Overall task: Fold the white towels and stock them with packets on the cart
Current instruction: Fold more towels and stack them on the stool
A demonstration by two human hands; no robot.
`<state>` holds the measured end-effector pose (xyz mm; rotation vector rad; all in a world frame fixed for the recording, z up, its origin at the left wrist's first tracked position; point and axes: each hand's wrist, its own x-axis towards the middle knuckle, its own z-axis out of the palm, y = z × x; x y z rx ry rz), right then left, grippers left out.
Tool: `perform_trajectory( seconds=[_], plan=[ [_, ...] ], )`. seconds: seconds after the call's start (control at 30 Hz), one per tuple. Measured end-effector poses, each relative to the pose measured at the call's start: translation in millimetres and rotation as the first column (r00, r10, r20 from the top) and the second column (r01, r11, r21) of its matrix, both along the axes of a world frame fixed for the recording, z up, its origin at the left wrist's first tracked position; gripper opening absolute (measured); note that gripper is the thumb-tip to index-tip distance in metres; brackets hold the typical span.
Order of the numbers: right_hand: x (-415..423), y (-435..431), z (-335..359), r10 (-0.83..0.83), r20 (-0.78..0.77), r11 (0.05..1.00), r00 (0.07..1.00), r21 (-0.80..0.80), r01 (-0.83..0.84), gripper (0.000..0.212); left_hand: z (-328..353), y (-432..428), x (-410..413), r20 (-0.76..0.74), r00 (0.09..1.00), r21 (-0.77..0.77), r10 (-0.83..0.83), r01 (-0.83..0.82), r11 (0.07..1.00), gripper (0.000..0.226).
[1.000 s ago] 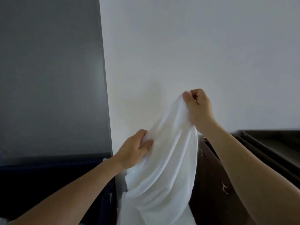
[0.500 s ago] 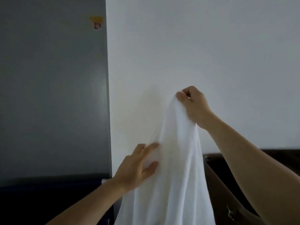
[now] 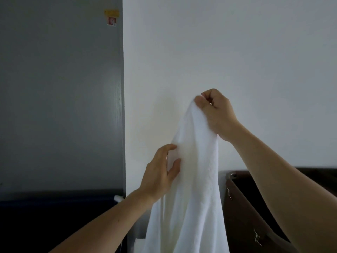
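Observation:
A white towel (image 3: 193, 189) hangs down in front of a white wall, bunched into long folds. My right hand (image 3: 216, 112) is raised and pinches the towel's top edge between thumb and curled fingers. Lower and to the left, my left hand (image 3: 161, 172) touches the towel's left edge, thumb and fingers spread on either side of the fabric. The towel's lower end runs out of the bottom of the view. No packets are in sight.
A dark brown cart or bin (image 3: 259, 212) with a rounded rim stands at the lower right behind the towel. A grey door (image 3: 60, 88) with a small yellow and red sticker (image 3: 111, 17) fills the left. A dark blue container (image 3: 54, 216) sits below it.
My left hand let go of the bunched fabric, opened, and now reaches along the towel's left edge. My right hand still holds the top edge, now raised a little higher.

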<state>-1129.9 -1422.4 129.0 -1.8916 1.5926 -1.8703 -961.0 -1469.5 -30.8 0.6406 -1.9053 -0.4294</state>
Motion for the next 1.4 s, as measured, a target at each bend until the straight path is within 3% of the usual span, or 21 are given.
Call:
perform_trajectory(
  seconds=[0.2, 0.3, 0.5, 0.6, 0.67, 0.83, 1.03, 1.27, 1.4],
  plan=[
    [-12, 0, -9, -0.064, 0.013, 0.998, 0.998, 0.022, 0.063, 0.018, -16, 7, 3, -0.095, 0.990, 0.019, -0.108, 0.110, 0.994, 0.037],
    [-17, -1, -13, -0.107, 0.011, 0.994, 0.994, 0.036, 0.107, 0.016, -32, 4, 5, -0.022, 0.998, -0.083, -0.062, 0.060, 0.995, 0.016],
    [-25, -3, -15, -0.157, 0.041, 0.987, 0.987, 0.052, 0.155, 0.021, -59, -11, 15, 0.110, 0.993, -0.261, 0.054, -0.024, 0.965, 0.031],
    [-24, -6, -17, -0.160, 0.043, 0.986, 0.986, 0.052, 0.158, 0.022, -64, -8, 18, 0.133, 0.990, 0.002, 0.037, -0.037, 0.999, 0.030],
    [-23, -6, -18, -0.158, 0.039, 0.986, 0.987, 0.055, 0.156, 0.022, -67, -8, 18, 0.227, 0.974, 0.167, -0.026, -0.012, 0.986, 0.025],
    [-22, -6, -20, -0.162, 0.037, 0.985, 0.986, 0.058, 0.160, 0.021, -83, -17, 16, 0.315, 0.947, 0.366, -0.057, -0.065, 0.928, 0.030],
    [-30, 1, -19, -0.194, 0.030, 0.980, 0.980, 0.042, 0.193, 0.020, -99, -33, 30, 0.336, 0.941, 0.465, -0.032, -0.137, 0.875, 0.026],
    [-48, 9, -15, -0.257, -0.002, 0.966, 0.966, 0.021, 0.257, 0.019, -86, -37, 59, 0.119, 0.992, 0.544, -0.046, -0.026, 0.839, 0.011],
    [-59, 13, -12, -0.297, 0.003, 0.955, 0.955, 0.025, 0.297, 0.019, -75, -33, 72, 0.028, 0.995, 0.535, -0.097, 0.067, 0.842, 0.014]
  ],
)
